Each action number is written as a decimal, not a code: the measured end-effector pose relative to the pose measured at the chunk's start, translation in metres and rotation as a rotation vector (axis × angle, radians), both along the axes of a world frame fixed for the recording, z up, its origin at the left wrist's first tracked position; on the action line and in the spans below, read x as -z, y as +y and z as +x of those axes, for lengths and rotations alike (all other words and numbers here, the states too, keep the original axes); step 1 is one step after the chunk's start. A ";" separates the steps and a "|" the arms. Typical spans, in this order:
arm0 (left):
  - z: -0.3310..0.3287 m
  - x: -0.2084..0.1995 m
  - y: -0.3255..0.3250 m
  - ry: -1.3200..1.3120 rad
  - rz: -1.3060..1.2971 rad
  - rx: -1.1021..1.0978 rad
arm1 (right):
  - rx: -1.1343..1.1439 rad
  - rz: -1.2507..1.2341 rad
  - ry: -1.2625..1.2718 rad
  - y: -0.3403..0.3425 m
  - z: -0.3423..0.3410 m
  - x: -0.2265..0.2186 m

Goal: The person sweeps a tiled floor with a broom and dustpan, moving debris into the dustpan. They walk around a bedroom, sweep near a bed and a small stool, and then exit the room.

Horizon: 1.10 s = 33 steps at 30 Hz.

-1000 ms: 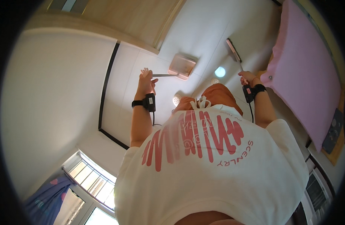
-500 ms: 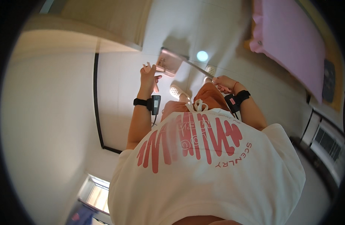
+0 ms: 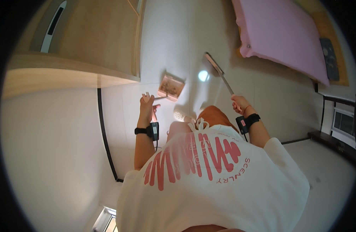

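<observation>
My left hand [image 3: 147, 106] is closed on the handle of a pink dustpan [image 3: 178, 91], some of its fingers sticking out. Brownish debris lies in the pan, too small to identify; the pan is low over the floor, and whether it touches I cannot tell. In my right hand [image 3: 240, 105] is the long, thin handle of a broom [image 3: 226, 82]. Its narrow, straight head [image 3: 213, 62] is at the floor, ahead and to the right of the dustpan and apart from it. A bright round light spot lies between the two.
A light wooden cabinet [image 3: 108, 42] stands at the left, its edge close to the dustpan. At the far right is a bed with a pink cover [image 3: 278, 33]. Pale tiles make up the floor [image 3: 166, 42]. My beige clog [image 3: 179, 115] stands just behind the dustpan.
The broom head has moved away from the dustpan, ahead and to the right. The debris in the pan now shows more plainly. My left hand still holds the dustpan, and the whole view has shifted.
</observation>
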<state>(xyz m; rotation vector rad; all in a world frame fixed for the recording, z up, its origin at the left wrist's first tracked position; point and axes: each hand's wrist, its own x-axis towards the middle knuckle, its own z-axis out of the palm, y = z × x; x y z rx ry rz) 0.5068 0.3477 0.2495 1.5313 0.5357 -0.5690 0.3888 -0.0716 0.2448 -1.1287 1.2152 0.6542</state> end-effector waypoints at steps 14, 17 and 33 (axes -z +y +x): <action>-0.002 -0.031 -0.017 0.047 -0.054 -0.111 | -0.472 0.158 0.096 0.034 0.046 -0.017; -0.003 -0.036 -0.022 0.005 -0.085 -0.150 | -0.610 0.188 0.120 0.053 0.068 -0.017; 0.001 -0.012 0.006 0.135 0.107 -0.226 | -0.536 0.428 0.009 0.060 0.151 0.001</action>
